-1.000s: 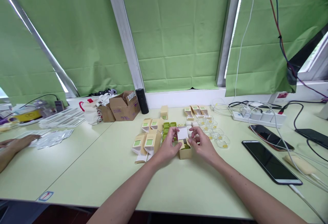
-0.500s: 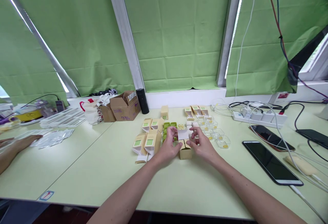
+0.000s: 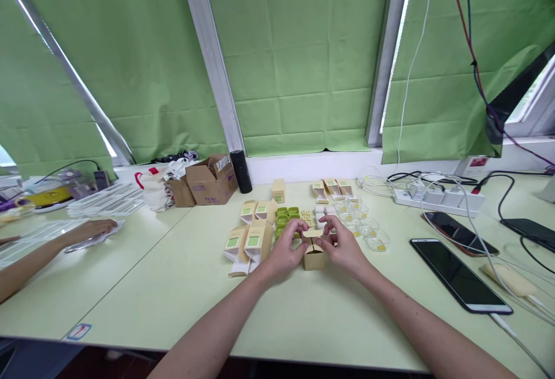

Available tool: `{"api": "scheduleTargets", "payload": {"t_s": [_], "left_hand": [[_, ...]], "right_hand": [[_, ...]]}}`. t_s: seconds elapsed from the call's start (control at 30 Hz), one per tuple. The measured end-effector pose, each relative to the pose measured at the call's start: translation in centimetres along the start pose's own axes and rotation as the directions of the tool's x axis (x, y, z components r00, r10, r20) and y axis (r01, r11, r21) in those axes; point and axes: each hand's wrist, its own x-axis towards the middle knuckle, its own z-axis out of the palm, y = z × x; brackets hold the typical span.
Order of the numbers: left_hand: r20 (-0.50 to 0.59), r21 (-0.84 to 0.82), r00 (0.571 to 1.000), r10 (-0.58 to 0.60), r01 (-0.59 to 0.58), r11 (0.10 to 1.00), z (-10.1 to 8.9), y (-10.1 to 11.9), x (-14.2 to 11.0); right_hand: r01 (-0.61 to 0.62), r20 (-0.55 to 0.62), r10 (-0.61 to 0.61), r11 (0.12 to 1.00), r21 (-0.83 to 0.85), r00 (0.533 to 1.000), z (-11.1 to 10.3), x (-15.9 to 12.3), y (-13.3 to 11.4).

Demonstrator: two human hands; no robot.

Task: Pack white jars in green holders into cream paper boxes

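A small tan cardboard box (image 3: 314, 257) stands on the pale green table (image 3: 182, 292), between both my hands. My left hand (image 3: 284, 252) grips its left side, with a fingertip on the top flap (image 3: 313, 233). My right hand (image 3: 342, 246) holds the right side and pinches the same flap, which is folded down nearly flat over the box. Just behind my hands lie small green tubs (image 3: 287, 215) and several clear lidded cups (image 3: 368, 230). Left of my hands stand tan cartons with green windows (image 3: 247, 240).
Brown shipping boxes (image 3: 208, 179) and a black cylinder (image 3: 240, 171) sit at the back left. Two phones (image 3: 459, 272) lie at the right beside a power strip (image 3: 437, 197) with tangled cables. Another person's hand (image 3: 89, 230) rests on clear packets at far left.
The box's top flap went from standing upright, white side showing, to folded down over the box. The other person's hand at far left moved right onto the packets.
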Motion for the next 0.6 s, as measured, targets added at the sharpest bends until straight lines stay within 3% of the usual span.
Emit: {"api": "scheduleTargets", "payload": {"t_s": [0.37, 0.6], "left_hand": [[-0.004, 0.024, 1.000, 0.023, -0.023, 0.999, 0.1, 1.0, 0.1], [0.003, 0.009, 0.999, 0.044, -0.044, 0.999, 0.1, 0.9, 0.2]], "right_hand": [[0.112, -0.020, -0.112, 0.994, -0.017, 0.993, -0.3, -0.2, -0.1], [0.325, 0.015, -0.324, 0.943, -0.072, 0.946, -1.2, -0.9, -1.1]]}}
